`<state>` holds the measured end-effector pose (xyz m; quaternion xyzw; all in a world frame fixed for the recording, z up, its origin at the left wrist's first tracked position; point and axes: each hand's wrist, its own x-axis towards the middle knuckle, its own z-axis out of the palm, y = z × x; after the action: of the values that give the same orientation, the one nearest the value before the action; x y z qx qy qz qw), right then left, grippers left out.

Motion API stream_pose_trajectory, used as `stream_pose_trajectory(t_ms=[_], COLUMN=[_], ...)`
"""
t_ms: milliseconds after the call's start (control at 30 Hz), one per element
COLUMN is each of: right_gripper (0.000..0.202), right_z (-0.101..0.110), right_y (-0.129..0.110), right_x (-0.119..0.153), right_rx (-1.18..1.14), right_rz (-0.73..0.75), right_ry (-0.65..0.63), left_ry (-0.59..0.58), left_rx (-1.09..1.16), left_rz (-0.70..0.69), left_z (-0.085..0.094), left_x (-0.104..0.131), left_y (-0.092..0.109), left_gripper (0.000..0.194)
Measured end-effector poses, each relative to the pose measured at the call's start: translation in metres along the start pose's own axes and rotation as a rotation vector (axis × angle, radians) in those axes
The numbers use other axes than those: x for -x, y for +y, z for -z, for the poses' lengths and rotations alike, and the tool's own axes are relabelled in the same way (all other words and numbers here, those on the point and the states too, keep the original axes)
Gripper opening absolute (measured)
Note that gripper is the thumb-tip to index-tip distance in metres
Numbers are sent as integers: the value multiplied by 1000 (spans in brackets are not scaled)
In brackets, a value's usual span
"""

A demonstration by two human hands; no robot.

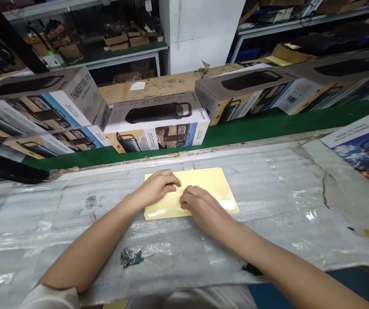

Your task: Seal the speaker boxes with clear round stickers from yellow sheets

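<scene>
A stack of pale yellow sheets [208, 180] lies flat on the plastic-covered table, with faint rounded outlines and glossy spots like clear stickers on its surface. My left hand [159, 188] rests on the left part of the top sheet, its fingers curled and the thumb close to the index finger. Just to the right, and nearer to me, my right hand [200, 205] has its fingers drawn together in a pinch at the middle of the sheet. Whatever is between the fingertips of either hand is too small or hidden to make out.
Printed product boxes [158, 122] line a green surface behind the table. Another box [364, 141] stands at the right. Wrinkled clear plastic [268, 189] covers the tabletop, with a torn patch [132, 256] near the front. A black post [13, 165] is at left; shelves stand behind.
</scene>
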<state>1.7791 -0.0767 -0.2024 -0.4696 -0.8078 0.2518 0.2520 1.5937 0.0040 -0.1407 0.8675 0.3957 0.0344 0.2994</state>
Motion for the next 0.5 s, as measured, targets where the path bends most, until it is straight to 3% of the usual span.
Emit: stream_pose_trajectory(t_ms=[367, 500], right_gripper=[21, 35], right_z=[1, 1], right_y=[-3, -2], right_x=[7, 8], right_rx=[-76, -133], right_rz=[42, 7], right_ry=[99, 143], left_ry=[10, 18], left_rx=[-51, -75], left_rz=[24, 33], left_z=[-2, -1], left_x=[4, 4], left_y=[4, 8], left_gripper=[22, 23])
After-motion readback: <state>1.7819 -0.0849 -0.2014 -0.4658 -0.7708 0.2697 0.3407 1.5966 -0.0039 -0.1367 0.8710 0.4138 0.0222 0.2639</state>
